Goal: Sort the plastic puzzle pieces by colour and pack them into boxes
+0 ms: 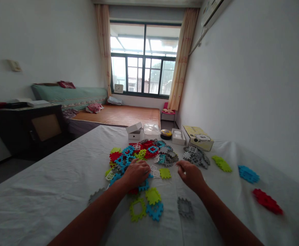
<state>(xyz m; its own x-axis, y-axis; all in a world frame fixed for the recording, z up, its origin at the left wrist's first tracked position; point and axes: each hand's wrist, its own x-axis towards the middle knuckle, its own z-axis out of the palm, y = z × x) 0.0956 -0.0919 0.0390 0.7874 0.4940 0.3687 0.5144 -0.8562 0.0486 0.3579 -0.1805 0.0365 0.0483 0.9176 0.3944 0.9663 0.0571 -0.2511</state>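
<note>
My left hand [137, 172] rests palm down over a heap of interlocking plastic building tiles, fingers loosely bent and apart, fingertips touching the pieces. Blue tiles [127, 150], red tiles [149, 154] and white lattice pieces [155, 173] lie around it. To the right, my right hand [190, 173] is closed in a pinch just above the cloth; whatever its fingertips hold is too small to name. A yellow-green square tile [165, 173] lies between the hands. Closer to me are a yellow-green frame tile [137, 210], a blue tile [155, 211] and a grey frame tile [185, 207].
Grey tiles [197, 157] are piled beyond my right hand. Yellow-green [221, 163], blue [248, 174] and red [267, 201] stacks lie far right. Along the back stand a white open box [134, 132], clear container [151, 130], round tin [166, 134] and yellow box [197, 137].
</note>
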